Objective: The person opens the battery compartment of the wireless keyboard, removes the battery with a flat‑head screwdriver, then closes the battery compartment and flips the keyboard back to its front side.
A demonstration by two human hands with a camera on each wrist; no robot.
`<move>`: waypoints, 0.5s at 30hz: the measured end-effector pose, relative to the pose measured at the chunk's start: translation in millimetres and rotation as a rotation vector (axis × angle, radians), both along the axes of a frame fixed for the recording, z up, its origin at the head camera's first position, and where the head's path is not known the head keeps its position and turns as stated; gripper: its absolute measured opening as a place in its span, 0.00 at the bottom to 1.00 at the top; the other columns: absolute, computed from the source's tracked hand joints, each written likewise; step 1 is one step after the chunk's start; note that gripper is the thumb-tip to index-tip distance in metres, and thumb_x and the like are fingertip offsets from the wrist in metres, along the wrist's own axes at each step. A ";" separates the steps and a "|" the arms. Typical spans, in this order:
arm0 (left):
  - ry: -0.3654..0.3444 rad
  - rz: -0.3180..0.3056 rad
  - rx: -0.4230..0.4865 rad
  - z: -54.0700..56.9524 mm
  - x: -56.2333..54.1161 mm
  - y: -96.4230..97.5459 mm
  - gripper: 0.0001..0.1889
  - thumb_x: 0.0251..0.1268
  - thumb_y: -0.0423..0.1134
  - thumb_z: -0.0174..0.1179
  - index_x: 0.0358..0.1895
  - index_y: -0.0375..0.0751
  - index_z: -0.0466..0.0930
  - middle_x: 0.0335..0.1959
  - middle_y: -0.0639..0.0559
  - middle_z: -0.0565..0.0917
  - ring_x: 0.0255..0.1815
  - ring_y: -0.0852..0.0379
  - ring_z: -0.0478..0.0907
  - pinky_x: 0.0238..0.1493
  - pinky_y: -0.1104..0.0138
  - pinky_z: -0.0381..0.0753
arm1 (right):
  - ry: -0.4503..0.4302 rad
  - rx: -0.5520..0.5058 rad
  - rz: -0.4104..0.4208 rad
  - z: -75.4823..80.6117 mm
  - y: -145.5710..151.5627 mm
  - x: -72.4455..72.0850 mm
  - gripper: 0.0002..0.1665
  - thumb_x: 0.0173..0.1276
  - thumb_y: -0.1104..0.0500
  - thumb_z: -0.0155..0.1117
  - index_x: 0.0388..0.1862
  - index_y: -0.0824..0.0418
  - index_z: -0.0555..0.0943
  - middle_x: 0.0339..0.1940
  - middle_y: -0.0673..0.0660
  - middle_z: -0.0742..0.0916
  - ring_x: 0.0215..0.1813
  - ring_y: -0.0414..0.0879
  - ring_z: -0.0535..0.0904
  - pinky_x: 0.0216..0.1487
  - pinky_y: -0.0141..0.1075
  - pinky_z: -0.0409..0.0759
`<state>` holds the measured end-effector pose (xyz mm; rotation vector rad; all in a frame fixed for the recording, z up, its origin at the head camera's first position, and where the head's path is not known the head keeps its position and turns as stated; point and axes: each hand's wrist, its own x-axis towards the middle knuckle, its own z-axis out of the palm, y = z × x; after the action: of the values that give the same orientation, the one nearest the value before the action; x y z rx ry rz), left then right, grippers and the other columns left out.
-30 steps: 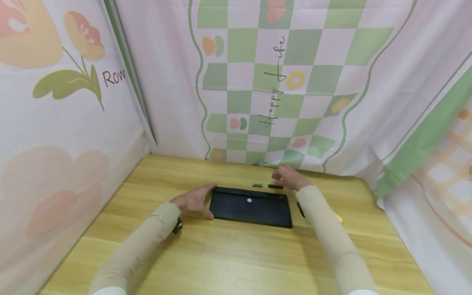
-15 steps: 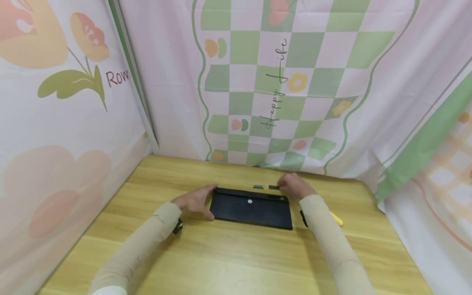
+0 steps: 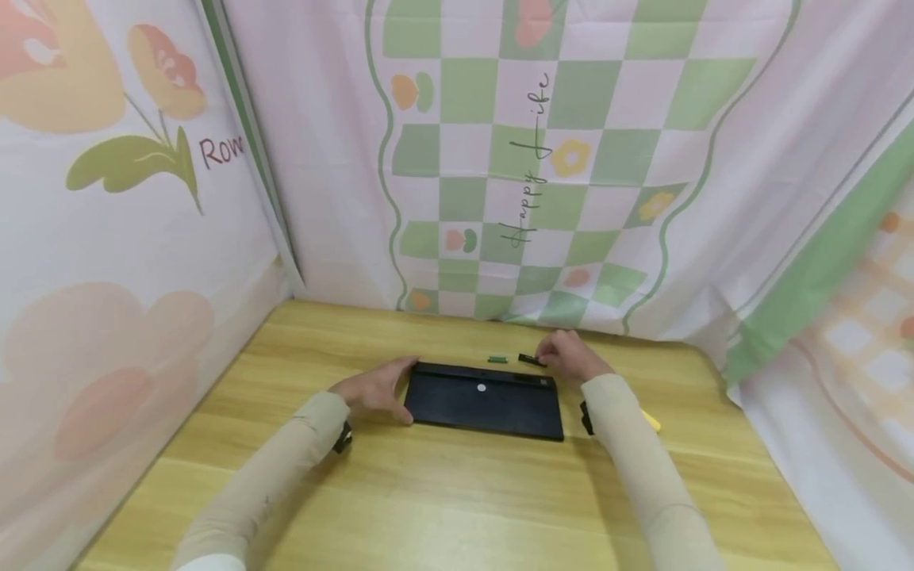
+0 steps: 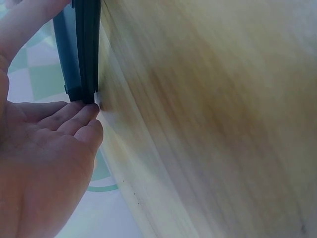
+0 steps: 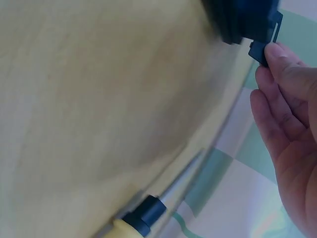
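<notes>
A black keyboard [image 3: 485, 406] lies face down, its plain underside with a white round dot facing up. My left hand [image 3: 374, 388] holds its left end, the thumb at the near corner and the fingers at the far one. In the left wrist view the fingertips [image 4: 89, 116] touch the keyboard's end [image 4: 81, 54]. Behind the keyboard's right part, my right hand [image 3: 571, 355] pinches a small black battery cover [image 3: 530, 359] between thumb and fingers. The right wrist view shows this cover [image 5: 258, 52] under the thumb. A small green battery [image 3: 497, 359] lies just left of it.
A screwdriver with a yellow handle [image 3: 651, 421] lies right of the keyboard, partly hidden by my right sleeve; its metal shaft [image 5: 182, 173] shows in the right wrist view. Patterned curtains [image 3: 528, 198] stand behind the wooden table [image 3: 443, 492] and at both sides.
My right hand has come down onto the small battery cover and taken hold of its right end; the cover now lies slightly turned. My left hand and the keyboard stay in place.
</notes>
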<state>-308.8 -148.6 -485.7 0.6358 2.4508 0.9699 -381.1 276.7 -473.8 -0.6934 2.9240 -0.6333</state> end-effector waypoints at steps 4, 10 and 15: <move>0.004 0.002 -0.003 -1.3 0.0 -0.9 0.67 0.52 0.41 0.84 0.87 0.40 0.42 0.89 0.39 0.47 0.89 0.38 0.47 0.88 0.43 0.53 | 0.011 -0.004 0.020 9.3 -0.6 7.9 0.07 0.73 0.67 0.69 0.46 0.63 0.91 0.43 0.59 0.94 0.49 0.56 0.90 0.54 0.51 0.91; 0.019 -0.015 -0.007 -1.3 -0.2 -1.2 0.67 0.52 0.43 0.84 0.87 0.38 0.42 0.89 0.38 0.48 0.89 0.37 0.47 0.87 0.42 0.53 | 0.002 -0.008 0.067 21.4 1.5 21.2 0.06 0.71 0.66 0.71 0.44 0.62 0.91 0.42 0.58 0.94 0.46 0.54 0.91 0.53 0.49 0.91; 0.019 -0.023 -0.006 1.5 0.6 1.6 0.66 0.52 0.42 0.84 0.87 0.36 0.42 0.88 0.36 0.48 0.88 0.35 0.47 0.87 0.41 0.53 | -0.020 -0.004 0.100 26.7 3.3 31.5 0.04 0.71 0.64 0.72 0.42 0.59 0.91 0.39 0.54 0.94 0.43 0.47 0.90 0.51 0.46 0.91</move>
<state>-308.2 -147.0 -484.3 0.6723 2.4564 0.9516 -349.6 280.0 -447.1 -0.8233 2.8489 -0.6322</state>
